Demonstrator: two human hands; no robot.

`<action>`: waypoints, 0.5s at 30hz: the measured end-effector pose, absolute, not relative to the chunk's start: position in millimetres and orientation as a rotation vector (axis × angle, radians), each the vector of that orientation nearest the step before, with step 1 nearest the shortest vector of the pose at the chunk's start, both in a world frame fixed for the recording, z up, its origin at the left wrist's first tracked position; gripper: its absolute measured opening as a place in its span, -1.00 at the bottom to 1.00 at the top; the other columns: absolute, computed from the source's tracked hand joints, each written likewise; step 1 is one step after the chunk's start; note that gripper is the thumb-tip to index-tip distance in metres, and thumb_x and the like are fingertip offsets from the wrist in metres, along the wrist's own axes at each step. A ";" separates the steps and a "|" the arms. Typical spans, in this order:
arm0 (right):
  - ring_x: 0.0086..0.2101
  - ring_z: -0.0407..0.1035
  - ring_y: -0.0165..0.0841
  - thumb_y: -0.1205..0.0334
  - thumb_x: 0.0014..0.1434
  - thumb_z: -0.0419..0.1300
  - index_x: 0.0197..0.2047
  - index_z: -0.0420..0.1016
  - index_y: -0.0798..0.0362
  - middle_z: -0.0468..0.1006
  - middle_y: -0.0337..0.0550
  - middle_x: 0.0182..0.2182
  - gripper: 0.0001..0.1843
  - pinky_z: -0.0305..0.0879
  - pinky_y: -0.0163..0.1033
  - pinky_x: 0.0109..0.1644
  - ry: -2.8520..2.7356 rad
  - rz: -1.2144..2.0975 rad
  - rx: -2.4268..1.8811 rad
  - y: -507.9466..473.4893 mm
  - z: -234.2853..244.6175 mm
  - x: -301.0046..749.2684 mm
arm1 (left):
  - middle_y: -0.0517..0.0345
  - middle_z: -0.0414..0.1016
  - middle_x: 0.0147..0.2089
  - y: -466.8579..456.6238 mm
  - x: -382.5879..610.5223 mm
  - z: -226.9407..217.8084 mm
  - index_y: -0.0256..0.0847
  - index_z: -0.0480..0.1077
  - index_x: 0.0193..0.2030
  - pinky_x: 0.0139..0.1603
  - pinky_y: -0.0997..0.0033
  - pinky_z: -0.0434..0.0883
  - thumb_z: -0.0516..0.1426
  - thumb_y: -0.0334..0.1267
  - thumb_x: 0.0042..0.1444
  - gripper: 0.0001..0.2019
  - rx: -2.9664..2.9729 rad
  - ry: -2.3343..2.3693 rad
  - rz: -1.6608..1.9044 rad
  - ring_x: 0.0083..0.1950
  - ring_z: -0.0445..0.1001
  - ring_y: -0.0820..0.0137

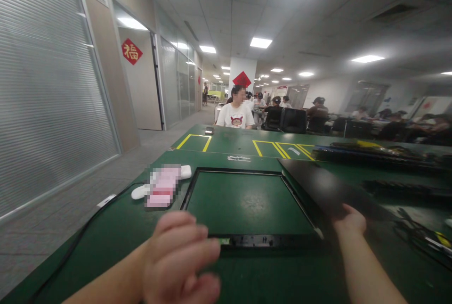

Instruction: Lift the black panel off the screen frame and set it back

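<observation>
frame (268, 240) lying centre frame on the bench (268, 280) | panel (325, 186) lying over its right side, right hand (349, 221) resting at panel's near end | card (162, 186), cable (77, 242) lying left of frame | left hand (180, 261) hovering bottom centre, before frame | trays (374, 153) lying upper right

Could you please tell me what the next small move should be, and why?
Probably swing the dark panel left and down toward the black frame. The right hand holds the panel tilted at its near edge, overlapping the frame's right side; the frame lies flat and open on the green table; the left hand is free.
</observation>
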State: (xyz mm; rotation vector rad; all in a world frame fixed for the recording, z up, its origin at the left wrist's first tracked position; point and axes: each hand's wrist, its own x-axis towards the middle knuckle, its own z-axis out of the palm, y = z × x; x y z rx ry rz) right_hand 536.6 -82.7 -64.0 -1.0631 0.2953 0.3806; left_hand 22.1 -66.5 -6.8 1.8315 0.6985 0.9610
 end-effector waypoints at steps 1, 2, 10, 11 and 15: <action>-0.44 0.43 -0.35 0.51 -0.26 0.12 -0.35 0.34 0.01 0.46 -0.23 -0.40 -0.67 0.53 -0.13 -0.35 0.289 0.397 -1.051 -83.1 -64.2 537.2 | 0.02 0.56 -0.02 -56.4 24.0 4.3 0.19 0.53 -0.01 0.10 -0.07 0.44 0.30 0.00 0.07 -0.69 1.866 0.691 0.970 0.10 0.45 0.00; -0.44 0.43 -0.35 0.52 -0.25 0.12 -0.34 0.35 0.01 0.46 -0.24 -0.40 -0.66 0.53 -0.13 -0.36 0.283 0.414 -1.045 -83.5 -64.1 537.7 | -0.01 0.56 0.01 -46.9 24.9 14.0 0.13 0.55 0.00 0.13 -0.09 0.41 0.30 -0.01 0.05 -0.66 2.024 0.666 0.917 0.14 0.43 -0.06; -0.44 0.41 -0.41 0.63 -0.19 0.10 -0.33 0.37 0.06 0.45 -0.23 -0.38 -0.65 0.52 -0.22 -0.31 0.261 0.506 -1.092 -84.7 -56.6 533.8 | -0.03 0.53 0.08 0.3 13.0 -10.6 -0.05 0.56 0.02 0.19 0.09 0.35 0.17 -0.09 0.19 -0.70 2.385 0.866 0.653 0.12 0.45 0.09; -0.44 0.41 -0.42 0.64 -0.17 0.09 -0.32 0.37 0.06 0.45 -0.22 -0.37 -0.65 0.52 -0.25 -0.31 0.245 0.519 -1.078 -84.5 -55.4 532.3 | -0.04 0.53 0.07 2.2 11.5 -16.0 -0.06 0.56 0.01 0.18 0.09 0.35 0.16 -0.10 0.19 -0.71 2.405 0.867 0.621 0.11 0.45 0.09; -0.42 0.42 -0.43 0.65 -0.11 0.08 -0.28 0.36 0.06 0.46 -0.20 -0.34 -0.64 0.52 -0.28 -0.31 0.220 0.543 -1.051 -84.4 -51.4 527.9 | -0.08 0.51 0.06 3.5 9.5 -19.3 -0.12 0.55 0.00 0.19 0.09 0.32 0.13 -0.14 0.21 -0.71 2.432 0.886 0.526 0.12 0.43 0.10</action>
